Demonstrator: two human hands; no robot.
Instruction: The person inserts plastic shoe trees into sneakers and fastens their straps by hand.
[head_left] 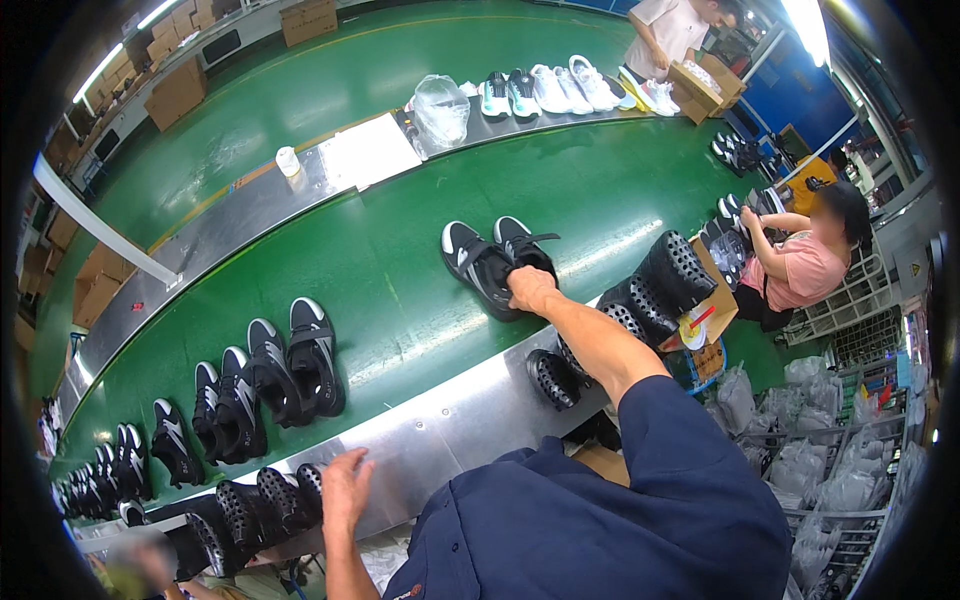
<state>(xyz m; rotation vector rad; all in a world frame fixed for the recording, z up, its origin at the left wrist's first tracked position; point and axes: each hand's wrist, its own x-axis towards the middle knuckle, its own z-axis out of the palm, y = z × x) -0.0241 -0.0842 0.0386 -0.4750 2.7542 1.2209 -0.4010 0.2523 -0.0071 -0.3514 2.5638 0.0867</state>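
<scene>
My right hand (529,288) reaches out over the green conveyor belt (400,250) and grips a pair of black and white sneakers (490,262) at their heel ends. My left hand (345,488) rests with fingers spread on the metal edge rail (450,420), beside a row of black perforated shoe lasts (262,500). More black sneaker pairs (290,370) lie on the belt to the left.
Black lasts (655,285) are stacked at the right of the rail. A seated person in pink (800,265) works at the right. Another person (665,30) stands at the far end by a cardboard box (705,85). White and teal sneakers (550,90) line the far rail.
</scene>
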